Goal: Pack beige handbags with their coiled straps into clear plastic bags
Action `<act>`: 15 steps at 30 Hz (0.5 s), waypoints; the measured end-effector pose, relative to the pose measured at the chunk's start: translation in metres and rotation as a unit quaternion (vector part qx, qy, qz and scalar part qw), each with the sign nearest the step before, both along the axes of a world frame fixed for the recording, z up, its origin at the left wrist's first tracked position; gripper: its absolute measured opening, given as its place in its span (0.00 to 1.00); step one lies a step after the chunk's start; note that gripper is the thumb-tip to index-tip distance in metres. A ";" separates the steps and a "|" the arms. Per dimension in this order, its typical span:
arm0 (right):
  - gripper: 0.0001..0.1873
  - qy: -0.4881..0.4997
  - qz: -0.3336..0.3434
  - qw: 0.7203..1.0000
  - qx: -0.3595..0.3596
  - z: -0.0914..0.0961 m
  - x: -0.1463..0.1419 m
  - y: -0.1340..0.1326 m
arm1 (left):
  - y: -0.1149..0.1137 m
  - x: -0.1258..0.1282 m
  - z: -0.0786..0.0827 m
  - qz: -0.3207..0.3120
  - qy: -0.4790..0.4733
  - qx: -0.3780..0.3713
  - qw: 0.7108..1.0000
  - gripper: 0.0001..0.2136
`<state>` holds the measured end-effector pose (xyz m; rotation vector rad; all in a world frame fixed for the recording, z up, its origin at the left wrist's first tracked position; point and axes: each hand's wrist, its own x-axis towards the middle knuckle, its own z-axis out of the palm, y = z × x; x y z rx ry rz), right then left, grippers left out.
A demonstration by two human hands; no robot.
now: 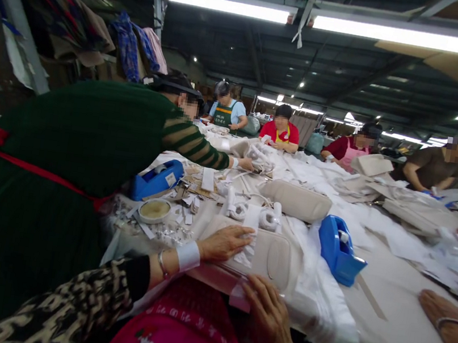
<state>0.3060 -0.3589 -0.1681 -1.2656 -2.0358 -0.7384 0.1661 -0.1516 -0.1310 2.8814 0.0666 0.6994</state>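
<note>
A beige padded bag piece [272, 255] lies flat at the near edge of the long work table [381, 332]. My left hand [225, 242] rests palm down on its left part, fingers spread over a white paper strip [249, 237]. My right hand [272, 312] lies flat on its near edge, over a pink sheet [213, 277] underneath. Neither hand grips anything.
A blue tape dispenser [340, 250] stands right of the piece, another [156, 179] at the left by a small round dish [154, 210]. A person in dark green [61, 169] leans over the table at left. Another person's hand [453, 328] rests at right. Several workers sit farther back.
</note>
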 end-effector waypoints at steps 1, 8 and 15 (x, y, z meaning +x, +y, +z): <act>0.16 0.003 0.016 1.000 0.014 0.002 -0.007 -0.003 | 0.000 -0.001 0.000 -0.004 -0.001 -0.006 1.000 0.18; 0.16 0.023 0.047 0.999 0.010 0.016 -0.057 -0.020 | 0.004 -0.001 -0.004 -0.047 -0.031 -0.052 0.997 0.16; 0.17 0.038 0.060 0.997 0.028 0.028 -0.075 -0.021 | 0.005 0.000 -0.006 -0.043 -0.019 -0.056 0.997 0.20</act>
